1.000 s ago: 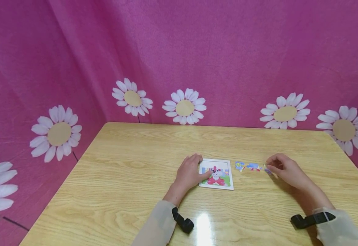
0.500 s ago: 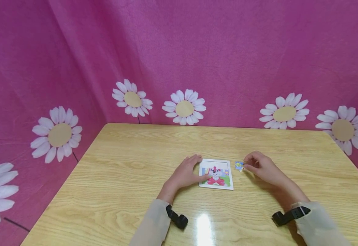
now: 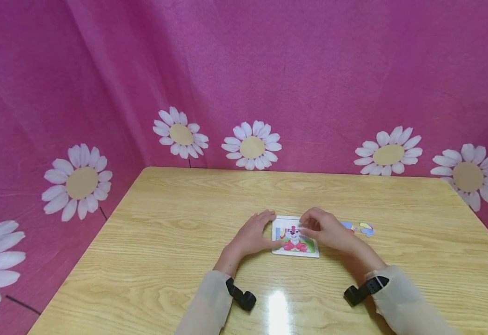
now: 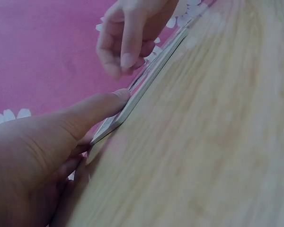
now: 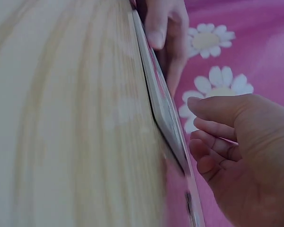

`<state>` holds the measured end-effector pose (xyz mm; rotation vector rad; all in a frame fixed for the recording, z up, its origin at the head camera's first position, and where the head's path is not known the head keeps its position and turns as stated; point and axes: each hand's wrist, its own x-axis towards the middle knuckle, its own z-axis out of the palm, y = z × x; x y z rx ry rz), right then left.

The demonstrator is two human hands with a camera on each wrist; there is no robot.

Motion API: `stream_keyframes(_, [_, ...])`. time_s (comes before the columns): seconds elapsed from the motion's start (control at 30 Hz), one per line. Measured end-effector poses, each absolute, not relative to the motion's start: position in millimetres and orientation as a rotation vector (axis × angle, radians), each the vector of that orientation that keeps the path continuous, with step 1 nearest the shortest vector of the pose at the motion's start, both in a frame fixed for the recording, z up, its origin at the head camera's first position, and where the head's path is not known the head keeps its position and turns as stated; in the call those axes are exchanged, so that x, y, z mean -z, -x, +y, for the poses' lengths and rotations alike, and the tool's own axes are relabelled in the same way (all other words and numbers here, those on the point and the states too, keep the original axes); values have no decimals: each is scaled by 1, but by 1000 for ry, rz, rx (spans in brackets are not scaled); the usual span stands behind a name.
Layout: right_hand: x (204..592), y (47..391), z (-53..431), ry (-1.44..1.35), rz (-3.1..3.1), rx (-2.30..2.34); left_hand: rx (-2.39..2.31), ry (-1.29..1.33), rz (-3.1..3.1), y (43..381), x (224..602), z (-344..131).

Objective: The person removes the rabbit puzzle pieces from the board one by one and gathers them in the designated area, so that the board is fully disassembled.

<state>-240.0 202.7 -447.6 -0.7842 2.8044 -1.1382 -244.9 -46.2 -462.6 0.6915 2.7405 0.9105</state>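
Observation:
A square jigsaw puzzle board with a white border and a cartoon animal lies flat on the table. My left hand holds its left side, thumb over the top and fingers along the edge. Over the board's right part hovers my right hand, its thumb and fingers loosely bent. No piece shows between these fingers in the right wrist view. To the right lie loose puzzle pieces: a mostly blue one and a blue-and-yellow one. The spot just right of the board is hidden by my right hand.
The wooden table stretches out around the board. Behind it and at the left hangs a pink curtain with white daisies. A black strapped device sits on each wrist.
My right hand has moved left from the farthest loose piece, past the others, to above the board. The two right-hand pieces show again. My left hand has stayed at the board, its thumb shifting slightly.

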Motion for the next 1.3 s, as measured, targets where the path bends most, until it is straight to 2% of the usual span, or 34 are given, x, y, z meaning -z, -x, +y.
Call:
stream_keyframes(0.37, [448,244,173,853,2696,1064,-919,-706,2750,245,463,-46])
stream_keyframes(1.3, [449,240,164,897,2710,1058,-915,-706,2761,244,462,-46])
